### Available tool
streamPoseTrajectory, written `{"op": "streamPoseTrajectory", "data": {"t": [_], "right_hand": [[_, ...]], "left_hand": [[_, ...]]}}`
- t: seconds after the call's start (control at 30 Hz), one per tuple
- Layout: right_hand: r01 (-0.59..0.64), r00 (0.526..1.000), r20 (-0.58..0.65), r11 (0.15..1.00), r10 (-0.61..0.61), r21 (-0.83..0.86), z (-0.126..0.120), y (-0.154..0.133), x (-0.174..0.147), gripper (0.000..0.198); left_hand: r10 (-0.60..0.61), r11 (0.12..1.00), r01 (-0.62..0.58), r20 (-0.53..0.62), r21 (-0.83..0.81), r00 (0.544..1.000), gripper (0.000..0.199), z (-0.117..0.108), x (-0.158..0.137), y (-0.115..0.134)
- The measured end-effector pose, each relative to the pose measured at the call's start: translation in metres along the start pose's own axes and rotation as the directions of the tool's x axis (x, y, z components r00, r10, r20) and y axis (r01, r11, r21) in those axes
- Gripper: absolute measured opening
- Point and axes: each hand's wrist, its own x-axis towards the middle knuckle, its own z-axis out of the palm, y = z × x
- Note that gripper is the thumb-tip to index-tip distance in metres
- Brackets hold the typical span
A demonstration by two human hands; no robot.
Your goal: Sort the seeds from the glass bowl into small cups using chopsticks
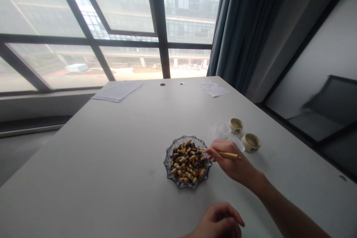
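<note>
My right hand [228, 160] is closed around a pair of wooden chopsticks [230, 155], held nearly level. Their tips reach into the upper right part of a scalloped glass bowl [168, 173], among peanuts in their shells [189, 175] and small dark pieces [185, 148] too small to name. Whether the tips grip anything cannot be made out. At the bottom edge my left hand [219, 221] rests by the table with loosely bent fingers, the index finger apart from the rest; nothing shows in it.
Two small beige cups with dark markings, a nearer cup [251, 144] and a farther cup [235, 126], stand right of the bowl. Beside them are a clear plastic container [222, 130] and another, partly hidden one [237, 143]. Papers [118, 92] lie on the white table [111, 156].
</note>
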Motion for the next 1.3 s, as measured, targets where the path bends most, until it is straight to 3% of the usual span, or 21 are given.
{"op": "streamPoseTrajectory", "data": {"t": [0.37,0.5,0.6,0.7,0.77,0.87,0.93,1.1,1.3], "right_hand": [[-0.021,0.997,-0.070,1.000,0.021,-0.005,-0.001,-0.001,-0.003,0.051],[-0.010,0.995,-0.101,1.000,0.009,-0.007,-0.019,-0.014,-0.008,0.049],[-0.025,0.978,-0.206,0.998,0.015,-0.049,-0.047,-0.023,-0.019,0.043],[-0.163,0.924,-0.371,0.975,0.097,-0.150,-0.083,-0.022,-0.032,0.041],[-0.291,0.856,-0.492,0.935,0.160,-0.202,-0.104,-0.014,-0.040,0.036],[-0.419,0.747,-0.620,0.894,0.239,-0.161,-0.126,0.005,-0.043,0.035],[-0.449,0.719,-0.625,0.890,0.304,-0.084,-0.132,0.019,-0.041,0.035],[-0.488,0.720,-0.557,0.872,0.415,0.018,-0.130,0.047,-0.029,0.031],[-0.425,0.779,-0.511,0.905,0.363,-0.005,-0.126,0.058,-0.022,0.028]], "left_hand": [[-0.010,1.000,0.010,0.001,0.029,1.000,0.062,0.000,-0.001,0.002],[-0.010,0.999,0.010,0.001,0.032,1.000,0.061,0.002,-0.002,0.005],[-0.010,0.999,0.010,-0.002,0.035,1.000,0.059,0.002,-0.002,0.006],[-0.014,0.999,0.014,-0.005,0.038,1.000,0.058,0.001,-0.002,0.005],[-0.013,0.999,0.014,-0.007,0.037,1.000,0.056,0.001,-0.001,0.005],[-0.017,0.999,0.017,-0.008,0.034,1.000,0.053,0.000,-0.001,0.004],[-0.024,0.999,0.024,-0.013,0.030,1.000,0.052,-0.001,0.000,0.002],[-0.028,1.000,0.028,-0.035,0.013,0.999,0.053,-0.005,0.001,-0.005],[-0.032,0.999,0.033,-0.036,0.010,0.999,0.050,-0.005,0.001,-0.005]]}}
